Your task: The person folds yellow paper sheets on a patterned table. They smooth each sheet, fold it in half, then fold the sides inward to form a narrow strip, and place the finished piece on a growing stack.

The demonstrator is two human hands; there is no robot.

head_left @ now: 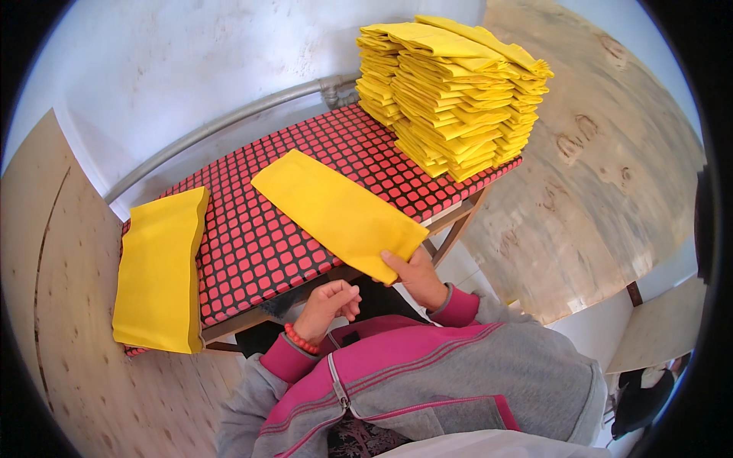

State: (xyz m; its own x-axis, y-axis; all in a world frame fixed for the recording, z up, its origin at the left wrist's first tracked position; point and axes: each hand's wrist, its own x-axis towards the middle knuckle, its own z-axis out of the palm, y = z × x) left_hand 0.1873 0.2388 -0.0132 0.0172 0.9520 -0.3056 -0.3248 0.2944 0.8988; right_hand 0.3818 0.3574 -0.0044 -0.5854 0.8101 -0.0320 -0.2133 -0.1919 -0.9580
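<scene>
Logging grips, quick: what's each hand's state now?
Left hand: loosely closed, nothing visible in it.
Right hand: closed, holding a yellow cloth by one end.

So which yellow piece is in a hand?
The middle piece: the right hand grips its near end. The left piece and the stacked pieces have no hand on them.

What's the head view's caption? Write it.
Right hand holding a flat yellow piece, yellow stacks on the patterned table.

The bench (229,267) is open between the left yellow piece (156,271) and the middle yellow piece (336,210); the tall yellow stack (458,99) blocks the far right, clearance behind it unclear.
</scene>
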